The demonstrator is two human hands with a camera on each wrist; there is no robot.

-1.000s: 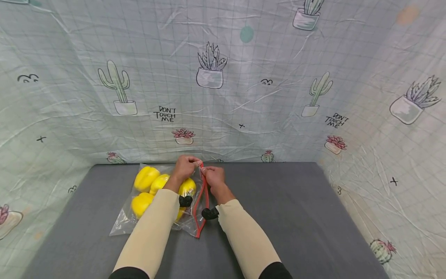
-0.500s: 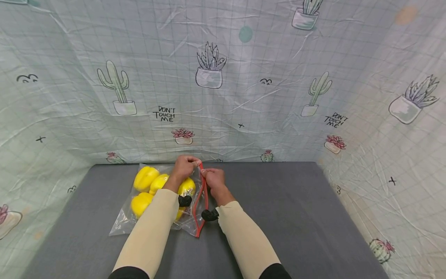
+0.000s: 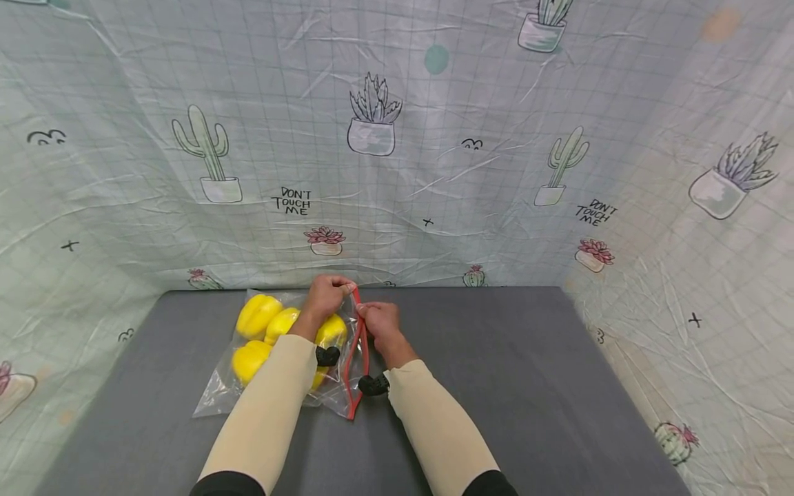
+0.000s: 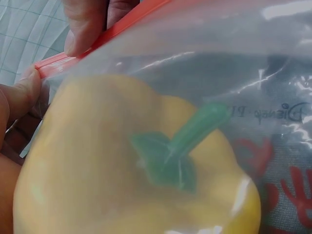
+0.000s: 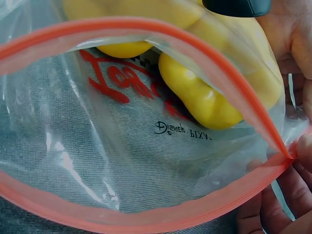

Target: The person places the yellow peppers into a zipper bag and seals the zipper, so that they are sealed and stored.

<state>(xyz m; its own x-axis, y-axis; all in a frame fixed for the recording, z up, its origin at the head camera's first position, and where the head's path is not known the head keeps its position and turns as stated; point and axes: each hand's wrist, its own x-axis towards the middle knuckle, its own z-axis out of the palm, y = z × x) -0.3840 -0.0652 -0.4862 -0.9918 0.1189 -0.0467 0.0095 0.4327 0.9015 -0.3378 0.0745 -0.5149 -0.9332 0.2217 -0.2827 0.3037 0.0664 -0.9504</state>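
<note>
A clear zip bag (image 3: 214,398) lies on the dark grey table with several yellow bell peppers (image 3: 258,315) inside. Its red zip strip (image 5: 146,24) runs along the right side. At the far end of that strip, my left hand (image 3: 325,296) pinches the corner between thumb and finger. Just nearer to me, my right hand (image 3: 380,321) pinches the strip. Below the right hand the two red edges stand apart, as the right wrist view shows. One pepper with a green stem (image 4: 200,129) fills the left wrist view. My left forearm hides some of the peppers.
A pale curtain (image 3: 397,172) printed with potted cacti hangs behind the grey table (image 3: 484,372) and along both sides. Both wrists carry a small black camera (image 3: 372,384). Red lettering shows on the bag.
My right hand has slid slightly toward me along the red zip strip. The left hand keeps its pinch at the far corner, and the bag stays in place.
</note>
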